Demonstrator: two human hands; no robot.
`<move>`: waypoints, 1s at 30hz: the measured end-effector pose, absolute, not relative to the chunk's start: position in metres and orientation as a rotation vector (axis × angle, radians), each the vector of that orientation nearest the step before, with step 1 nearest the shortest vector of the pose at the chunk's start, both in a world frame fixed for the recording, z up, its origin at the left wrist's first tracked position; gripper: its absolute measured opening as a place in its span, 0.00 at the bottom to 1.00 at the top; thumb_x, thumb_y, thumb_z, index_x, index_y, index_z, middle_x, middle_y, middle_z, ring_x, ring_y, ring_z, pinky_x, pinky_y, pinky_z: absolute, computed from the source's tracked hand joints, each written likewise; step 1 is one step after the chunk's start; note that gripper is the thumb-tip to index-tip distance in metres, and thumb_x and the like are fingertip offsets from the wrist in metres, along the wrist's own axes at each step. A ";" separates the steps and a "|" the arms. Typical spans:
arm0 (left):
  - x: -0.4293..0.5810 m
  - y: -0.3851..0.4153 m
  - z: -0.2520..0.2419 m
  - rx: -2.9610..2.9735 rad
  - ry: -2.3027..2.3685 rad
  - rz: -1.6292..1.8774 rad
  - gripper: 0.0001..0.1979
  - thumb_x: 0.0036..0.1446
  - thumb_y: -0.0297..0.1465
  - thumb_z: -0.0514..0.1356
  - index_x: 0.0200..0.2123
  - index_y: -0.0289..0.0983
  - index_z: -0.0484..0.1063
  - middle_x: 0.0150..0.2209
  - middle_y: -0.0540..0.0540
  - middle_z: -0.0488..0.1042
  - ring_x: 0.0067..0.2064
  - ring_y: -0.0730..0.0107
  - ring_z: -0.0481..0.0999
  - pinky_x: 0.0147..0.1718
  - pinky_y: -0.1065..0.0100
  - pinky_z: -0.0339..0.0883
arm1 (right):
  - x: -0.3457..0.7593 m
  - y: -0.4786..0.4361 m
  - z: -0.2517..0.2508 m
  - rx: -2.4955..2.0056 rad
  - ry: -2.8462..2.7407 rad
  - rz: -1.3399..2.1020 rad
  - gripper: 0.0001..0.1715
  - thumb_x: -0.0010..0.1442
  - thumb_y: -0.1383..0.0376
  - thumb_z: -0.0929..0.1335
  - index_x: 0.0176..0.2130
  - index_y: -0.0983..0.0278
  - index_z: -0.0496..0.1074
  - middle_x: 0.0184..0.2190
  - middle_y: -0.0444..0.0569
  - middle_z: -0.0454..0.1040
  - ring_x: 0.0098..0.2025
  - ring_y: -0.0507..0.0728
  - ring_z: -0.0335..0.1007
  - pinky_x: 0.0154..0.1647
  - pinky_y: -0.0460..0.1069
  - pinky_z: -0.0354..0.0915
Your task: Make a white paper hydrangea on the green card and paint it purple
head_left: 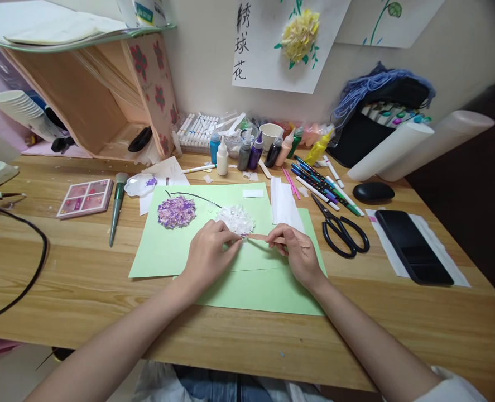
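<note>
Wooden counter (83, 285) carries all my things, and behind it stands a pale wall with paper flower pictures. At the far left a black cable (38, 262) curves over the wood. Then come a pink palette box (85, 197) and a green brush (116, 207) lying just beside it. Next is the light green sheet (159, 254), flat before me, and on its upper part sits a purple paper flower (176, 211). My left grip (208, 258) rests on the sheet, fingers closed together on the left end of a thin stick (259, 238). This end is just at the lower edge of a white paper flower (236, 219), which lies on the sheet to the right of the purple one. The stick is almost level between both grips. My right grip (299, 255) is clamped on its other end, thumb and fingers pinching. Further right, off the sheet, black scissors (342, 231) lie on the wood, and near them a dark phone (412, 247) lies on white paper.
</note>
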State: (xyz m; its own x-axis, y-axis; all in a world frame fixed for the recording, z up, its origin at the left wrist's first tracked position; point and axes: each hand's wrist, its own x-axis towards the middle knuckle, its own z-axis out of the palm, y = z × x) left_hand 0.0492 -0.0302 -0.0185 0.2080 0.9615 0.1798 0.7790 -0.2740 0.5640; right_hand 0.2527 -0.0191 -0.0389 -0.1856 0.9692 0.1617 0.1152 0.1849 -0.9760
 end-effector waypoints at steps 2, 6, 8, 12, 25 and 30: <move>0.050 -0.030 -0.020 2.147 1.645 0.753 0.07 0.58 0.29 0.60 0.34 0.40 0.79 0.30 0.47 0.72 0.35 0.65 0.68 0.32 0.65 0.60 | 0.253 -0.020 -0.038 -1.059 -1.497 1.103 0.28 0.67 0.49 0.58 0.29 0.63 0.74 0.22 0.45 0.69 0.21 0.51 0.56 0.21 0.48 0.53; 0.052 -0.029 -0.020 2.149 1.666 0.786 0.07 0.58 0.29 0.59 0.33 0.40 0.78 0.30 0.47 0.72 0.35 0.65 0.68 0.32 0.66 0.60 | 0.254 -0.024 -0.037 -0.991 -1.496 0.964 0.30 0.68 0.51 0.57 0.25 0.62 0.74 0.20 0.46 0.69 0.20 0.52 0.57 0.21 0.49 0.54; 0.053 -0.028 -0.021 2.144 1.670 0.791 0.07 0.57 0.28 0.59 0.32 0.40 0.78 0.30 0.47 0.72 0.35 0.65 0.68 0.32 0.66 0.61 | 0.254 -0.025 -0.038 -0.975 -1.554 0.912 0.31 0.68 0.51 0.56 0.25 0.62 0.74 0.20 0.47 0.70 0.21 0.53 0.60 0.23 0.50 0.57; 0.052 -0.026 -0.021 2.147 1.669 0.795 0.06 0.57 0.28 0.59 0.32 0.40 0.78 0.30 0.47 0.72 0.36 0.66 0.68 0.32 0.66 0.61 | 0.253 -0.026 -0.038 -0.962 -1.691 0.869 0.29 0.69 0.53 0.56 0.27 0.61 0.74 0.22 0.48 0.71 0.24 0.54 0.64 0.28 0.51 0.62; 0.053 -0.024 -0.024 1.988 1.681 0.993 0.07 0.61 0.30 0.56 0.31 0.38 0.72 0.31 0.48 0.71 0.36 0.67 0.68 0.36 0.65 0.61 | 0.246 -0.023 -0.036 -1.020 -1.743 0.814 0.27 0.69 0.56 0.56 0.26 0.61 0.72 0.22 0.46 0.71 0.24 0.54 0.66 0.28 0.50 0.62; 0.052 -0.025 -0.025 1.841 1.693 1.141 0.11 0.64 0.29 0.50 0.30 0.39 0.68 0.32 0.48 0.70 0.38 0.66 0.67 0.38 0.65 0.60 | 0.235 -0.019 -0.030 -1.175 -1.648 0.813 0.28 0.70 0.55 0.56 0.23 0.61 0.68 0.20 0.45 0.69 0.22 0.52 0.66 0.27 0.49 0.62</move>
State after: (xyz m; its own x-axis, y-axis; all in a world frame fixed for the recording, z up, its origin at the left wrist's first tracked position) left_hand 0.0516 -0.0248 -0.0251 -0.0613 0.9521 0.2995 0.6350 -0.1943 0.7477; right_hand 0.2345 -0.0192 -0.0303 -0.1163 0.9458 0.3032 0.3347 0.3248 -0.8846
